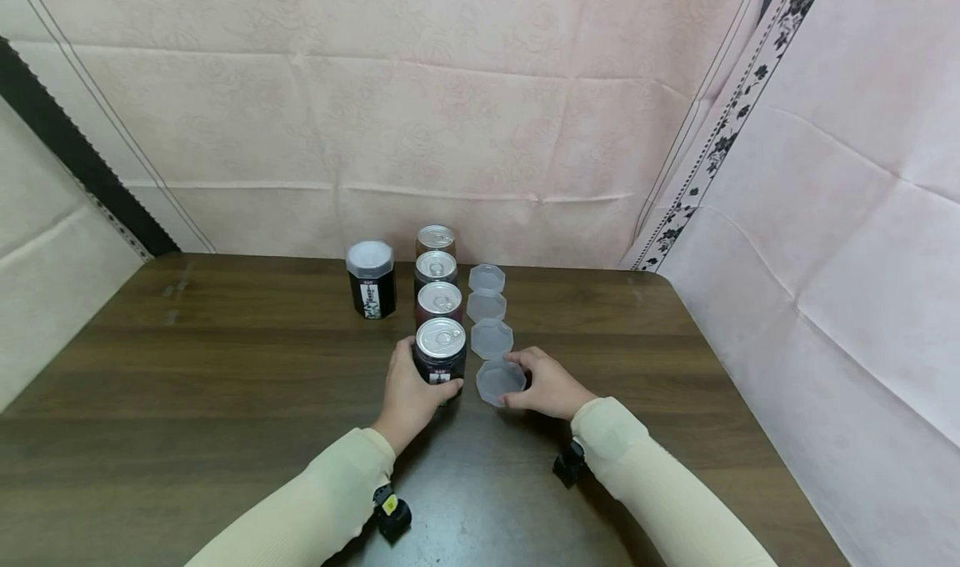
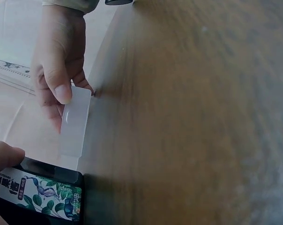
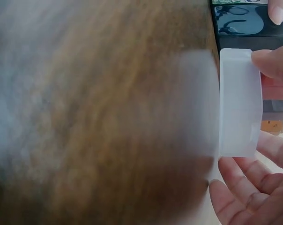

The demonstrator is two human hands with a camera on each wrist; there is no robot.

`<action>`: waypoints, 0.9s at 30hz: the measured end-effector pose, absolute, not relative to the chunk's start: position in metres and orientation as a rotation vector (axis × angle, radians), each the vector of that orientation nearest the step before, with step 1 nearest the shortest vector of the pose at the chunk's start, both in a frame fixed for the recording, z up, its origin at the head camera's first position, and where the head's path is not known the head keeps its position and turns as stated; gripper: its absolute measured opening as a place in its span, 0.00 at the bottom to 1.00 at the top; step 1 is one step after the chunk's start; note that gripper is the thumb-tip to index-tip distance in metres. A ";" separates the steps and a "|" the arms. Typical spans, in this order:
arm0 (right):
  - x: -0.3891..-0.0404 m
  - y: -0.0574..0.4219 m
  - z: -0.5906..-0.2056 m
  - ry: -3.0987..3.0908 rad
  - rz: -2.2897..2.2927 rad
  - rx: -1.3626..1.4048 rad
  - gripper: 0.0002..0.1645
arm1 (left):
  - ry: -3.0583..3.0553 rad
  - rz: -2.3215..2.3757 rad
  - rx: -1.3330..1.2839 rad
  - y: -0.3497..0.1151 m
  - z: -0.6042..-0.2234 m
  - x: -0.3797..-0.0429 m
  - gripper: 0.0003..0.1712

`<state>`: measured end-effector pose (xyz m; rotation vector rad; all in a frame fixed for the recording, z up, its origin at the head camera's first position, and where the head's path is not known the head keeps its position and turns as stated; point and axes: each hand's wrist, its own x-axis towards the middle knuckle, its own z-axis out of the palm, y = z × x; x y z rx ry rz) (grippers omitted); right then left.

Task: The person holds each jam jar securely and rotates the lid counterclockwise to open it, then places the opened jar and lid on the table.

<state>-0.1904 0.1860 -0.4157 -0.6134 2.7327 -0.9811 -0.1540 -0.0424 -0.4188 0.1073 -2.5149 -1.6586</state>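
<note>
My left hand (image 1: 411,396) grips the nearest black jar (image 1: 441,339), which has a silver pull-tab top; its printed label (image 2: 50,197) shows in the left wrist view. Beside that jar, on its right, my right hand (image 1: 553,385) holds the nearest translucent octagonal plastic lid (image 1: 495,381) by its edges, thumb on the near side and fingers on the far side. In the right wrist view this lid (image 3: 240,103) is seen from the side, down on the tabletop. Behind the gripped jar, more pull-tab jars (image 1: 439,299) stand in a line going away from me.
Three more translucent lids (image 1: 492,339) lie in a row beyond the held one, right of the jars. A black jar with its lid on (image 1: 371,280) stands to the left, toward the back of the wooden table (image 1: 247,367). Pale cloth (image 1: 480,133) hangs behind.
</note>
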 end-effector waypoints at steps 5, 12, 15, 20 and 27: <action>-0.191 0.186 -0.417 2.725 -0.985 -0.603 0.40 | -2.520 -1.662 0.110 -0.042 -0.419 -0.154 0.51; -0.191 0.186 -0.414 2.723 -0.966 -0.615 0.40 | -2.522 -1.653 0.105 -0.042 -0.418 -0.154 0.52; -0.191 0.186 -0.413 2.722 -0.963 -0.623 0.41 | -2.532 -1.636 0.085 -0.044 -0.417 -0.154 0.53; -0.191 0.186 -0.412 2.721 -0.957 -0.624 0.41 | -2.542 -1.610 0.040 -0.049 -0.415 -0.153 0.54; -0.193 0.187 -0.415 2.721 -0.952 -0.638 0.42 | -2.587 -1.589 0.031 -0.060 -0.413 -0.148 0.54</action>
